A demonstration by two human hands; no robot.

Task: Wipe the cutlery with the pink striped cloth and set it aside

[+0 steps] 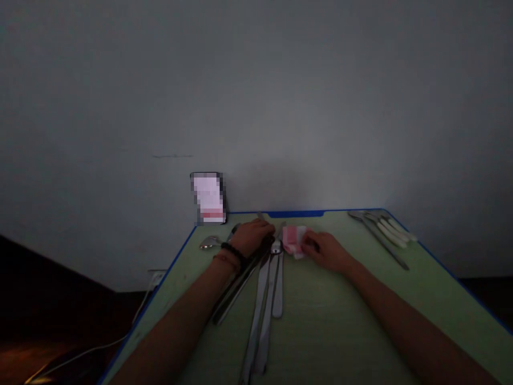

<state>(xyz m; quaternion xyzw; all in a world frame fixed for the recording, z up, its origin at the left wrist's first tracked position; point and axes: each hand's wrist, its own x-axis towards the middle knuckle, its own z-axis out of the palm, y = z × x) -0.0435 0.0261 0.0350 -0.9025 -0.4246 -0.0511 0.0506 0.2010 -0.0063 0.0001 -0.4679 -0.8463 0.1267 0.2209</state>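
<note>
A pink and white checked cloth [294, 240] is pinched at its right side by my right hand [326, 250], over the table beside the cutlery. My left hand [253, 238] bends down over the upper end of the cutlery pile, its fingers curled; what they grip is hidden. Below it, several long metal knives [260, 310] lie side by side with handles toward me. A spoon [276, 247] rests among them, its bowl near the cloth. Dark-looking cutlery [228, 302] slants out from under my left wrist. Another spoon [210, 243] lies left of the wrist.
A phone [208, 198] with a blurred bright screen leans on the wall at the table's back left. Several pieces of cutlery, some with white handles [390, 232], lie at the back right. The green table [340, 321] has a blue edge. A white cable [138, 315] hangs at left.
</note>
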